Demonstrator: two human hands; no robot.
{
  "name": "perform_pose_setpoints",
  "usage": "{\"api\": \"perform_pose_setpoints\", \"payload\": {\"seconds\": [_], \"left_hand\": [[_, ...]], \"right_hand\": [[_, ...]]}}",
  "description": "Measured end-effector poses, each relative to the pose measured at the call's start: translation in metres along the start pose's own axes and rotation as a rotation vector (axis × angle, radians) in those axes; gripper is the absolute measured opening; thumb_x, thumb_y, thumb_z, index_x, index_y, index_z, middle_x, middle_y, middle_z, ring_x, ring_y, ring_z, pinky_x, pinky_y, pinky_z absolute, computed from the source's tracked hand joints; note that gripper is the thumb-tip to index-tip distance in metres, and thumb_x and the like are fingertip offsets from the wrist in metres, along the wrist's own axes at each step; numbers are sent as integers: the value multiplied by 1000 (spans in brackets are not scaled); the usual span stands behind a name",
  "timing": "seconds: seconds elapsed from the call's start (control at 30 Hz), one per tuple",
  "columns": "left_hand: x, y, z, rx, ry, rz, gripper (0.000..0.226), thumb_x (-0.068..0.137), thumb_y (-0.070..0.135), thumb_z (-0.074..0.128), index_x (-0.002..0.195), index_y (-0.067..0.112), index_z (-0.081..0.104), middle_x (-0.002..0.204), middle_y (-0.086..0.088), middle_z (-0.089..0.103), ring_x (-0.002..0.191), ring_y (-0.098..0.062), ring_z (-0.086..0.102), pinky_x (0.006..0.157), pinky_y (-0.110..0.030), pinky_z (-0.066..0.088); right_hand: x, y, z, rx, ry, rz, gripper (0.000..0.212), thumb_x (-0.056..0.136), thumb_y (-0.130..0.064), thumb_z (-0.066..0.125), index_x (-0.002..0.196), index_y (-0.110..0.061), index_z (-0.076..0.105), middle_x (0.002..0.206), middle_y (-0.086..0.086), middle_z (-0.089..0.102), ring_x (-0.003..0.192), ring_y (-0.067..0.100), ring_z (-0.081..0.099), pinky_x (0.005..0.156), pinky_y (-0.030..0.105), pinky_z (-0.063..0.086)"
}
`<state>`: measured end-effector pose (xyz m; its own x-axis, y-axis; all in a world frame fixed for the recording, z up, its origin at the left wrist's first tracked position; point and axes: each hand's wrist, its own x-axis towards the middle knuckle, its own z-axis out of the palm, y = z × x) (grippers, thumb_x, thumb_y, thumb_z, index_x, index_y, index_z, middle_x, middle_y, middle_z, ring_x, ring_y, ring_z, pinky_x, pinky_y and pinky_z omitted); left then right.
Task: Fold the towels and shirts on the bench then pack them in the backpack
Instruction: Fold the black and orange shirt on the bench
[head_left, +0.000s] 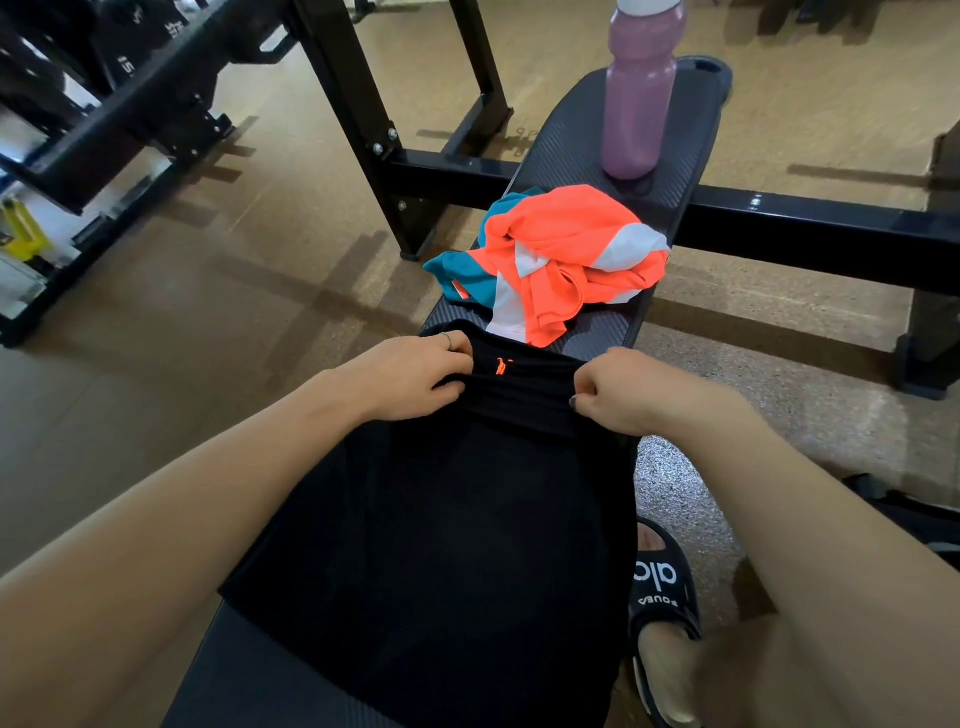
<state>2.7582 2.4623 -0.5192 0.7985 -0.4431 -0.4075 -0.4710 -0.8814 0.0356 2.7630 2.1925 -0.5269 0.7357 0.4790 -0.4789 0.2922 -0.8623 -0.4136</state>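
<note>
Long black padded bench (582, 150) running away from the camera, across a brown gym floor. Black shirt (441, 519) spread flat along the bench's near half, its far edge gathered into a fold with a small orange logo showing. Crumpled orange, teal and white shirt (561, 260) heaped mid-bench, just beyond the black shirt's far edge and touching it. Pink water bottle (641, 88) upright near the bench's far end, well apart from the heap. Left hand (410, 376) with fingers curled, pinching the fold at the bench's left side; right hand (618, 392) fisted on the same fold at the right side. Black slide sandal (660, 618) on the floor right of the bench.
</note>
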Motion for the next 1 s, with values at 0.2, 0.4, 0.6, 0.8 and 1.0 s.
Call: {"api": "perform_pose_setpoints", "payload": {"seconds": [0.2,0.4,0.6,0.8,1.0], "left_hand": [[7,5,-4,-83,-67,-4,26,98,33,58,119,20,67,115,7,54,103,-11,55,91,-35,49],[8,1,-15,38,-196,-46,35,101,47,45,101,21,69,99,8,57,93,-17,60,87,-41,53],[2,-11,-31,110,-223,-70,34,104,43,41,111,22,67,108,2,66,92,-14,60,88,-37,52],[2,-29,-37,141,-33,-56,28,104,38,44,113,21,64,107,3,58,94,-15,57,81,-34,51],[23,-38,-26,89,60,-116,26,103,37,48,111,19,65,99,6,51,88,-13,53,82,-38,52]], "right_hand": [[0,-3,0,35,12,6,29,93,-27,62,66,-29,52,87,0,61,86,21,57,66,26,39],[-2,-1,-5,96,38,35,22,91,-29,61,69,-25,56,79,-4,59,81,19,58,56,26,38],[-4,3,-12,193,128,84,19,86,-23,61,68,-16,59,78,3,62,76,22,58,58,29,42],[0,3,-10,223,181,120,18,84,-22,62,78,-5,67,84,11,67,82,29,65,66,33,51],[15,14,-1,212,278,191,15,82,-20,63,82,-5,63,87,11,65,82,32,63,73,38,54]]}}
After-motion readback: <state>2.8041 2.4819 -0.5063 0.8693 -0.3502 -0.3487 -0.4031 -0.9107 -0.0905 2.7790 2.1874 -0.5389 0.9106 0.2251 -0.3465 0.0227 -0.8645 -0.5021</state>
